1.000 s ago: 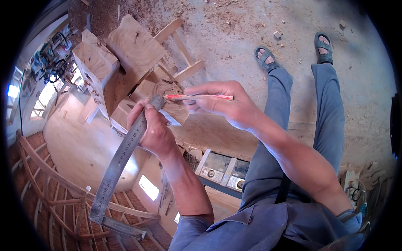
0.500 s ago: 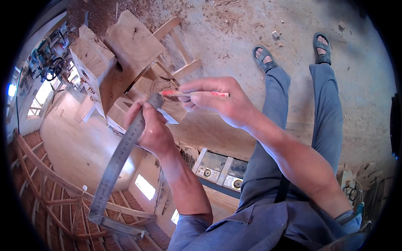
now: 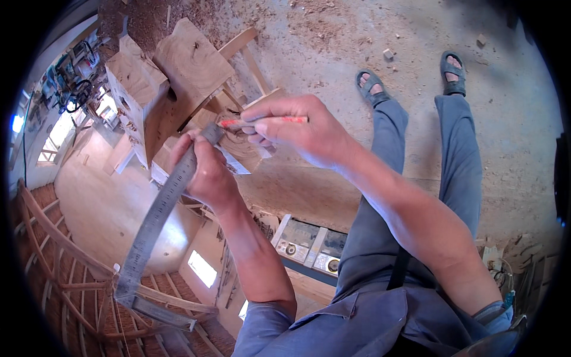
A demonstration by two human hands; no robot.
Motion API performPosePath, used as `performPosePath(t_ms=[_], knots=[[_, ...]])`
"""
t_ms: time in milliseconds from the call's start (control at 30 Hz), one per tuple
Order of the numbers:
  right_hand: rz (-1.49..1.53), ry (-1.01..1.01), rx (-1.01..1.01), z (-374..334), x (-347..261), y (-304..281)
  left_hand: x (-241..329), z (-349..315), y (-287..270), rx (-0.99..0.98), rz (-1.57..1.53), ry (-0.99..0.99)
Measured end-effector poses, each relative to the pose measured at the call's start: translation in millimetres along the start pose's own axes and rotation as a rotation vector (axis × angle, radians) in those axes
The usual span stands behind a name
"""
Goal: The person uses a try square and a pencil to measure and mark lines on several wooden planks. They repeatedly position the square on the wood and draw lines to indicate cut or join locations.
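Note:
In my left hand (image 3: pixel 209 175) is a metal carpenter's square (image 3: pixel 156 220), its thumb and fingers closed round the long graduated blade near the end. From there the blade slopes down to the lower left, where the short arm turns off. My right hand (image 3: pixel 306 128) pinches a red-marked pencil (image 3: pixel 292 119), and its tip is at the end of the blade. Behind and below both hands lies a wooden piece (image 3: pixel 242 147) with visible growth rings, partly covered by them. Whether the pencil touches the wood, I cannot tell.
Beyond my hands stand a large wooden board (image 3: pixel 193 62) and a hollowed wooden block (image 3: pixel 134 74), beside a wooden frame (image 3: pixel 253 65). Tools (image 3: pixel 74 77) crowd the far left. Wood shavings (image 3: pixel 324 30) litter the floor. A two-burner stove-like unit (image 3: pixel 306 244) sits by my legs.
Both hands have shifted slightly left and up in the picture, carrying the square and the pencil. The pencil tip remains close to the blade's end. Both grips look the same.

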State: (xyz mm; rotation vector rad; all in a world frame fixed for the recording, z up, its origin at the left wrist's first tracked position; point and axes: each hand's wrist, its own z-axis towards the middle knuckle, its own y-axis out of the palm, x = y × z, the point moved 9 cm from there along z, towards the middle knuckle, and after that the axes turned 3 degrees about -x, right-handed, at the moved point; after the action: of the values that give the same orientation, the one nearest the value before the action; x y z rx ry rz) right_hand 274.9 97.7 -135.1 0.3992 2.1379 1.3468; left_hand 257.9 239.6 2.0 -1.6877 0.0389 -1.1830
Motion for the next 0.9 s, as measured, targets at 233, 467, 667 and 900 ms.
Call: performPosePath(t_ms=[233, 467, 667, 900], knots=[[-0.409, 0.231, -0.045, -93, 21, -2, -37, -91, -26, -0.049, 0.062, -0.214], [-0.803, 0.307, 0.188, -169, 3, -79, -21, -179, -1, -0.266, -0.151, -0.446], [-0.963, 0.491, 0.560, -261, -84, -182, 2, -248, 9, -0.391, -0.265, -0.361], [-1.191, 0.442, 0.643, -305, -158, -185, 39, -293, -64, -0.273, -0.149, -0.461]])
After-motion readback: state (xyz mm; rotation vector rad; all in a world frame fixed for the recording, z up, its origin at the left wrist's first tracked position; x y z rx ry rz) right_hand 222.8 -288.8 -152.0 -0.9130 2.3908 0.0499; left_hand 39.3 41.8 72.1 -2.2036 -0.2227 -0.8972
